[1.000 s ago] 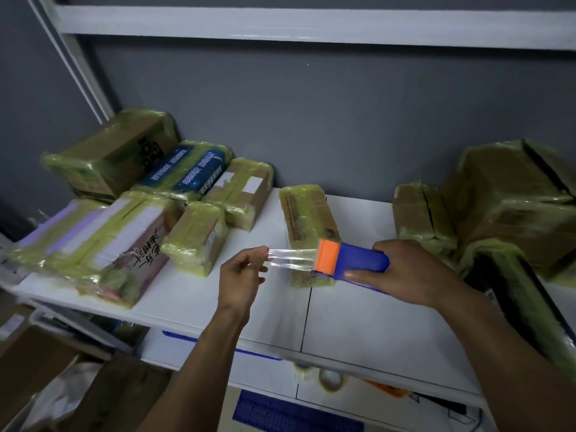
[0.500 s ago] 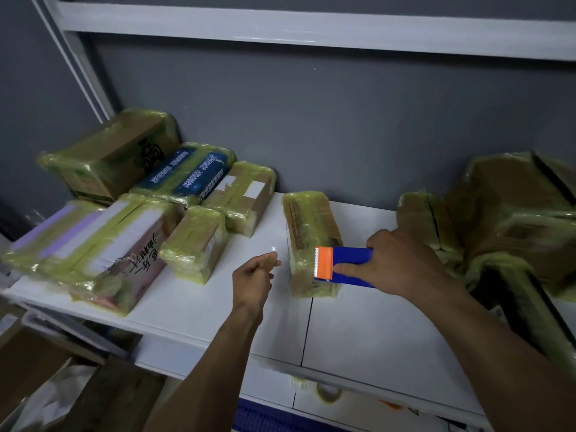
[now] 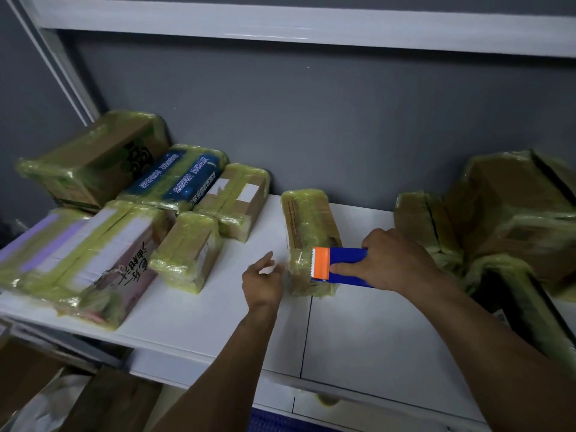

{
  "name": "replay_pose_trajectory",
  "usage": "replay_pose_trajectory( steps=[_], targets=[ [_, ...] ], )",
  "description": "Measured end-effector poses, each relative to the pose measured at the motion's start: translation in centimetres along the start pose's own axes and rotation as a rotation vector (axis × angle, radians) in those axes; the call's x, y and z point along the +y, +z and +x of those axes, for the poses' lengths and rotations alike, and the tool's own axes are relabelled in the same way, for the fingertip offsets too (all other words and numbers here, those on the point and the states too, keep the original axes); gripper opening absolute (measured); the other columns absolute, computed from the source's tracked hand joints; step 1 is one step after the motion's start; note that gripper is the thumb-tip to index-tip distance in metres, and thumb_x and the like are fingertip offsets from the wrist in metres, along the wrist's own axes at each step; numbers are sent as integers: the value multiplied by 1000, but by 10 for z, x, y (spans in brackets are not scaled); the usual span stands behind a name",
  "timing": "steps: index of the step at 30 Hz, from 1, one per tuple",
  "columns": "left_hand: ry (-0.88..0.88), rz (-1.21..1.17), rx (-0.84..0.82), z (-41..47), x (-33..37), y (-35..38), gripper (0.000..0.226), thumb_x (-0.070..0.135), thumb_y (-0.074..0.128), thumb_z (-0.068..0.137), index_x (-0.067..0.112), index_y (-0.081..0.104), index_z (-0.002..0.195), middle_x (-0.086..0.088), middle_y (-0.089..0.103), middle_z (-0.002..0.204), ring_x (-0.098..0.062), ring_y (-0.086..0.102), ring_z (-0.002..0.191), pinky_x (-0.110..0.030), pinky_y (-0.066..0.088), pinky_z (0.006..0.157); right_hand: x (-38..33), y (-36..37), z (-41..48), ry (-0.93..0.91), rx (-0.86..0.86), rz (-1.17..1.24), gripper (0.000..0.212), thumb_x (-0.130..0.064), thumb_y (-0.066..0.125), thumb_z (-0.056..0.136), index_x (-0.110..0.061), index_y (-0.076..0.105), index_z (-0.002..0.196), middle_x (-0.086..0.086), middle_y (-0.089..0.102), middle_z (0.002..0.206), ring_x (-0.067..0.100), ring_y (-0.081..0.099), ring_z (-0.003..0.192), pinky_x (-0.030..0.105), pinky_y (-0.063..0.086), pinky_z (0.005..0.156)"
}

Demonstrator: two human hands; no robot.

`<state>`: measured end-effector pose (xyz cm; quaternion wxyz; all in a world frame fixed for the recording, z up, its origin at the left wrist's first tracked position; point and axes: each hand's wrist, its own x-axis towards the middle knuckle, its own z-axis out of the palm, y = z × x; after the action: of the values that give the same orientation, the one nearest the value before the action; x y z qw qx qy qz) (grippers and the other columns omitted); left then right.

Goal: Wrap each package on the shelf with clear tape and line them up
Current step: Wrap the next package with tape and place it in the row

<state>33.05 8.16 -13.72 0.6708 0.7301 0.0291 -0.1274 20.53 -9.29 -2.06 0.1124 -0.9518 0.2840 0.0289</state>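
Note:
On the white shelf (image 3: 374, 325) a narrow, yellowish tape-wrapped package (image 3: 307, 219) lies lengthwise in the middle. My right hand (image 3: 396, 260) grips a blue tape dispenser (image 3: 346, 266) with an orange toothed head, which is pressed onto the near end of that package. Just left of the package's near corner, my left hand (image 3: 261, 283) pinches the end of the clear tape, which shows only as a pale glint between thumb and fingers. Several wrapped packages (image 3: 184, 251) stand grouped at the left.
More wrapped boxes (image 3: 505, 219) are piled at the right, one dark and long by my right forearm. A white upper shelf beam (image 3: 280, 26) runs overhead. Brown cardboard (image 3: 28, 375) and a lower shelf sit below the front edge.
The tape strip, stretched in the air between my hands, has been brought down onto the package. The dispenser moved forward and down onto its near end; my left hand followed to its left side.

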Motion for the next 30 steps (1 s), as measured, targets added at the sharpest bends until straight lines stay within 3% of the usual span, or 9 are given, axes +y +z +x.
replay_pose_trajectory(
  steps=[3, 7, 10, 14, 18, 22, 26, 28, 30],
  targets=[
    [222, -43, -82, -9, -5, 2, 25, 22, 68, 97, 14, 74, 120, 5, 75, 112, -10, 70, 108, -6, 49, 80, -2, 0, -2, 5, 6, 6, 71, -87, 68, 67, -24, 49, 92, -9, 55, 79, 13, 62, 75, 26, 49, 59],
    [370, -45, -325, -27, -21, 3, 40, 41, 47, 106, 23, 65, 136, 18, 72, 119, 0, 64, 117, -9, 51, 84, -2, -1, -4, 5, -5, 28, 67, -83, 70, 70, -23, 48, 93, -6, 58, 84, 14, 63, 78, 27, 49, 62],
    [462, -33, -431, -17, -27, -10, 37, 31, 52, 105, 33, 56, 142, 21, 66, 131, -2, 57, 128, -13, 50, 94, -3, 0, -4, 3, -10, 30, 67, -81, 71, 71, -23, 50, 95, -9, 55, 79, 13, 63, 77, 25, 47, 61],
    [495, 32, -594, 8, -12, -27, 48, 25, 67, 97, 39, 54, 141, 11, 64, 137, -12, 59, 129, -29, 53, 101, -3, 0, 0, 0, -8, 16, 68, -83, 70, 70, -24, 49, 98, -8, 59, 86, 14, 63, 79, 25, 48, 62],
    [755, 443, -466, 23, 1, -30, 51, 38, 67, 95, 34, 54, 144, 15, 48, 152, -4, 54, 132, -29, 51, 105, 0, 6, 4, 1, -1, 49, 68, -84, 69, 69, -24, 54, 96, -10, 57, 78, 12, 62, 72, 23, 48, 58],
    [1078, 551, -385, 25, 5, -27, 46, 33, 71, 93, 23, 63, 137, 9, 53, 148, -13, 55, 132, -30, 50, 104, 7, 11, 9, 12, -19, 83, 68, -83, 68, 70, -25, 53, 102, -9, 64, 88, 15, 67, 81, 28, 59, 69],
    [1123, 579, -409, 32, 15, -25, 42, 29, 83, 84, 21, 74, 124, 9, 68, 131, -12, 63, 123, -38, 58, 96, 9, 13, 8, 5, -5, 76, 69, -85, 66, 69, -26, 54, 100, -8, 66, 89, 14, 66, 78, 27, 59, 67],
    [1139, 587, -389, 37, 19, -23, 36, 24, 85, 82, 21, 77, 118, 10, 71, 124, -10, 66, 116, -36, 59, 93, 9, 11, 6, -4, 18, 84, 69, -87, 65, 67, -26, 53, 97, -10, 62, 83, 12, 63, 73, 23, 54, 61],
    [1163, 602, -398, 39, 21, -23, 31, 25, 82, 85, 21, 78, 116, 9, 73, 121, -11, 66, 113, -33, 58, 93, 8, 7, 6, -13, -9, 90, 76, -90, 62, 63, -25, 56, 102, -9, 63, 86, 13, 65, 77, 26, 57, 65]
  ],
)
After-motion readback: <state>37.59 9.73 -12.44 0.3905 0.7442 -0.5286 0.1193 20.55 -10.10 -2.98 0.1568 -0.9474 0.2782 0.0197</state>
